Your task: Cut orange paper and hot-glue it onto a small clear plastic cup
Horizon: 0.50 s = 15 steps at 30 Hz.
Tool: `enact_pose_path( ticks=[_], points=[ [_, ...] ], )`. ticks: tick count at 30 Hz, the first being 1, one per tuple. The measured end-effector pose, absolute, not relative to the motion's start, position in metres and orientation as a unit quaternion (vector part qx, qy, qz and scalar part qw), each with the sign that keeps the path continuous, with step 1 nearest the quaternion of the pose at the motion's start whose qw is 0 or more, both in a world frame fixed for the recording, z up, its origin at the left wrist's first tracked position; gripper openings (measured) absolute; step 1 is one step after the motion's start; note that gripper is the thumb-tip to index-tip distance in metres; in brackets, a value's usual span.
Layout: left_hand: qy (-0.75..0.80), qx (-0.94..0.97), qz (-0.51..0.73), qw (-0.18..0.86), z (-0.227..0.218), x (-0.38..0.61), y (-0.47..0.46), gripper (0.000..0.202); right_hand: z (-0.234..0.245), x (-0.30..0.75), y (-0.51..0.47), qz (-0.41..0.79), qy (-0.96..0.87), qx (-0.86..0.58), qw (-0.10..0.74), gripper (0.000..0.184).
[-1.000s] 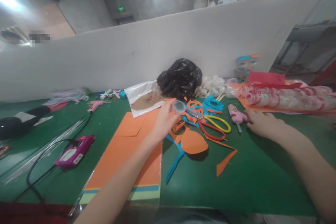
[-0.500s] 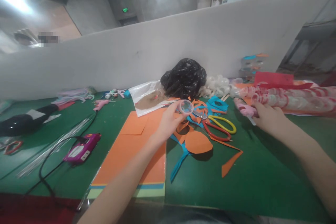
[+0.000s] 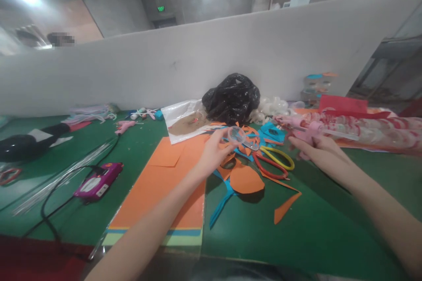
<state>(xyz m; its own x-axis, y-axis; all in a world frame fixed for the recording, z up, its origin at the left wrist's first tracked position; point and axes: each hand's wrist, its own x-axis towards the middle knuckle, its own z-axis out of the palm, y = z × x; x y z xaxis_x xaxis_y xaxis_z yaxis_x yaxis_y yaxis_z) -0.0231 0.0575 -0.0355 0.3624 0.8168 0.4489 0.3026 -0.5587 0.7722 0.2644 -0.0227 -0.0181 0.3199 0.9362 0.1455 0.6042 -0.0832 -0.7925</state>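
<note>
My left hand [image 3: 216, 151] pinches a small clear plastic cup [image 3: 236, 135] by its side, its round opening facing up and toward me. In my right hand [image 3: 318, 149] is a pink hot glue gun [image 3: 311, 133], with a pale glue stick [image 3: 341, 134] jutting from its back end and the nozzle pointing left. Between the hands lie scissors [image 3: 275, 164] with one red and one yellow handle. Around them are orange and blue paper scraps [image 3: 272, 134], and nearer to me a rounded orange paper piece [image 3: 247, 180].
Orange paper sheets [image 3: 165, 193] lie under my left forearm. Behind stand a black plastic bag [image 3: 232, 99] and stacked clear cups [image 3: 379, 129] at right. At left are a purple power strip [image 3: 99, 182], its black cord, another pink glue gun [image 3: 125, 126] and clear sticks [image 3: 62, 178].
My right hand has lifted the glue gun off the table area by the cups and turned its nozzle leftward. My left hand keeps the cup almost in place. The view has shifted slightly.
</note>
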Motion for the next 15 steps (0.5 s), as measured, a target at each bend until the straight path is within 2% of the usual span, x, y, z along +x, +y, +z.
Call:
enact_pose_path(
  ticks=[5, 15],
  points=[
    [0.358, 0.748, 0.442, 0.342, -0.04, -0.017, 0.052, 0.034, -0.019, 0.242, -0.028, 0.28, -0.568, -0.665, 0.396, 0.05],
    [0.361, 0.742, 0.421, 0.377, -0.042, -0.01, 0.04, 0.031, -0.025, 0.219, -0.033, 0.322, -0.585, -0.637, 0.385, 0.052]
  ],
)
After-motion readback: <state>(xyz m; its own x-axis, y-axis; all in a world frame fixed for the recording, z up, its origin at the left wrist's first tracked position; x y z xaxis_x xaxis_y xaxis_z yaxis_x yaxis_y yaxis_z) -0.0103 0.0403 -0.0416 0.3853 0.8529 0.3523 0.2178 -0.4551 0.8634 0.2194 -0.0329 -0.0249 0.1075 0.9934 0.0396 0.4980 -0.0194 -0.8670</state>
